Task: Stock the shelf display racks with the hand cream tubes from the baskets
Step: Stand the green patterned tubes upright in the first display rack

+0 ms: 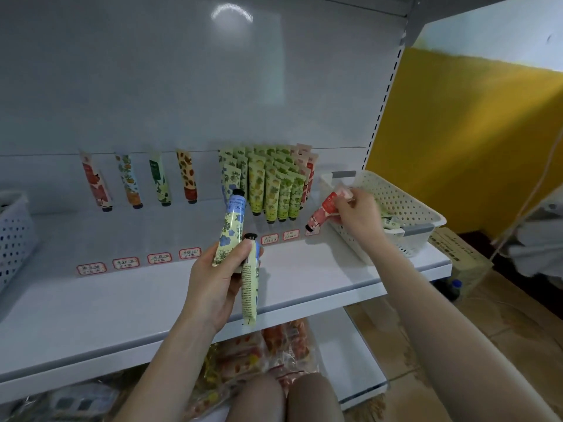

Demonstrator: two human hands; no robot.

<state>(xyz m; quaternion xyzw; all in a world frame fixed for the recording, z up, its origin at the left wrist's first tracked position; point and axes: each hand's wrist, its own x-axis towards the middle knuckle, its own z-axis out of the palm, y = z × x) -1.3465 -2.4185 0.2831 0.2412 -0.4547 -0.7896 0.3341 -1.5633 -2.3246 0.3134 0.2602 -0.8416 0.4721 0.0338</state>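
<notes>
The right hand [356,214] is over the near left corner of the right basket [405,205], which sits at the right end of the shelf [152,300]. Its thumb and curled fingers pinch the upper end of 1 red tube [323,213]. The tube runs out to the left of the fingers, its long axis slanting with the black cap low and left, toward the shelf's front edge. A paler pink end shows above the knuckles, and I cannot tell whether it is a 2nd tube. The likely slot is the red row [307,175], the rightmost in the rack, just behind and left of the cap, so the right hand is much the nearer. I judge the tube needs only a short carry and a turn to stand cap-down like its neighbours. The left hand [219,281] is held in front of the shelf's middle with its fingers wrapped round 2 blue-flower tubes [233,229], both with caps up. At least 1 matching tube stands in the rack just behind them. Counted: 4 single tubes [129,181] stand well apart along the back left. Beside them is a packed block of green tubes [274,190] — too crowded to count. There are 6 clear price labels [159,257] and a 7th half hidden. There are 2 baskets — the left basket [12,236] is at the shelf's left end.
</notes>
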